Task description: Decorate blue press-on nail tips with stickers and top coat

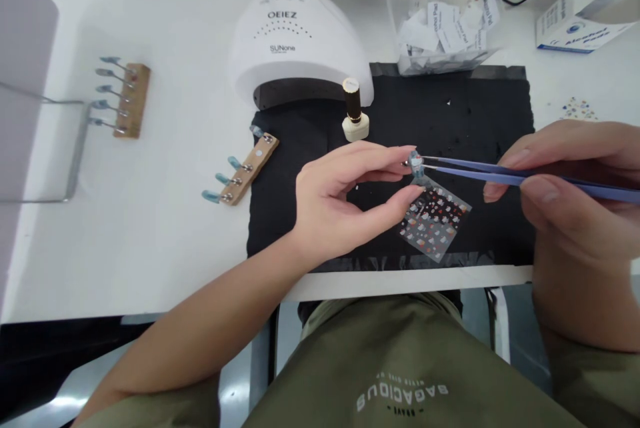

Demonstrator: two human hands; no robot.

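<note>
Between the thumb and fingers of my left hand [345,198] is a blue-grey false nail [416,163] with a decorated surface. My right hand [575,181] pinches blue tweezers [500,173], whose metal tips reach to the false nail's right side. Whether the tips touch it or hold a sticker is too small to tell. Below the false nail is a clear nail sticker sheet [435,221] with small white and red prints. Its upper corner runs close to my left thumb, and I cannot tell if they touch.
A black mat [495,121] covers the work area. Behind stand a white nail lamp [305,35], a polish bottle [355,123], a tub of alcohol pads [445,28] and a box [580,21]. Wooden holders [253,171] with false nails lie at left, near a metal frame [75,148].
</note>
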